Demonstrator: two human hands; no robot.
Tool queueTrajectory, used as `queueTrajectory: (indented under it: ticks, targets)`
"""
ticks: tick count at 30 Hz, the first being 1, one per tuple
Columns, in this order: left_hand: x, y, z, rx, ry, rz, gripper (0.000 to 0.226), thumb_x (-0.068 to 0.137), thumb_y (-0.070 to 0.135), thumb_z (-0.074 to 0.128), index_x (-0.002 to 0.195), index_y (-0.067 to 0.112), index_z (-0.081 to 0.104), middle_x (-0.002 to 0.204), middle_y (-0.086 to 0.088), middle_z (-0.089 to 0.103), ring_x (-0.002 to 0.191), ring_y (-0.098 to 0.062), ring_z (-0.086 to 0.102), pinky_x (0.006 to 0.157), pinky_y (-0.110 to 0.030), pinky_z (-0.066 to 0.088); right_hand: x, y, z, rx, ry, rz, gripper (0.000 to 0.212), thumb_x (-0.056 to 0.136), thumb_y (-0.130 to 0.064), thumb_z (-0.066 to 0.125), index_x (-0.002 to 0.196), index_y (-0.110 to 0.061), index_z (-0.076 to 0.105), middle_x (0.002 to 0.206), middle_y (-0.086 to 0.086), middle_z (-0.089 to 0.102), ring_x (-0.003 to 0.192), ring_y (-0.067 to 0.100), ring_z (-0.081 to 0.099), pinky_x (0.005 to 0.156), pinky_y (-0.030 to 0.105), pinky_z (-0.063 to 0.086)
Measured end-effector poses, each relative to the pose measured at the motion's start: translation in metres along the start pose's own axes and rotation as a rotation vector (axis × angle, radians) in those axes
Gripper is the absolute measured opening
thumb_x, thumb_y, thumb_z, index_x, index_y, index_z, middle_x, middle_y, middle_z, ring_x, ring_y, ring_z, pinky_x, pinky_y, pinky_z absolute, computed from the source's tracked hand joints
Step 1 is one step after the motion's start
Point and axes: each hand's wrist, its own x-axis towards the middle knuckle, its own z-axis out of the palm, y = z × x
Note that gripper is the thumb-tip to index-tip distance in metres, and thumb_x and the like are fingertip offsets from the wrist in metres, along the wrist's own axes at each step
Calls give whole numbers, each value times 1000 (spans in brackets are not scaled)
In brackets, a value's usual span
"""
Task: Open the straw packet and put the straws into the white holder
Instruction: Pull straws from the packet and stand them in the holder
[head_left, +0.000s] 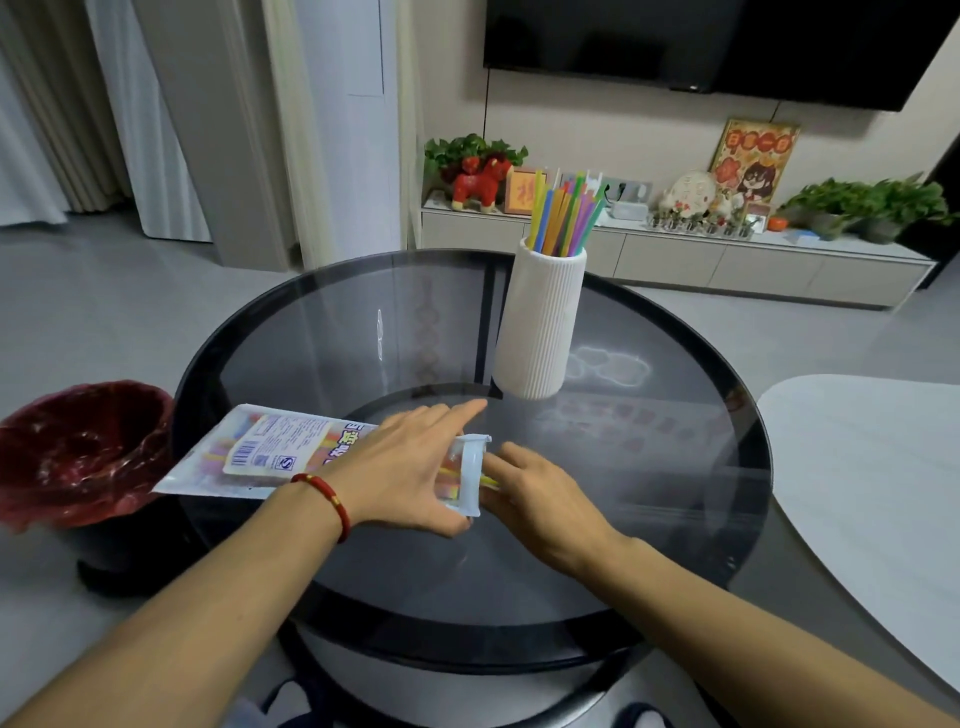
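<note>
The straw packet (270, 449), white plastic with a barcode label and coloured straws showing through, lies flat on the round dark glass table (649, 467), its open end pointing right. My left hand (410, 467) presses down on the packet near that open end. My right hand (540, 491) reaches into the mouth, fingers pinched on straws whose yellow tips (488, 480) just show. The white ribbed holder (540, 325) stands upright beyond my hands. Several coloured straws (563, 215) stick up out of it.
A bin lined with a red bag (78, 452) stands on the floor to the left of the table. A white tabletop (872, 493) overlaps the table's right side. A low TV cabinet (675, 254) with plants and ornaments runs along the back wall.
</note>
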Motion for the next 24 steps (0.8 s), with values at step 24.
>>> queueTrajectory:
  ticks: [24]
  targets:
    - [6, 9, 17, 139, -200, -249, 80, 72, 90, 32, 143, 55, 22, 149, 3, 33, 141, -25, 28, 115, -70, 1, -4, 12, -24, -528, -199, -7, 43, 110, -53, 25, 119, -17, 46, 108, 4, 58, 93, 29, 67, 57, 38, 39]
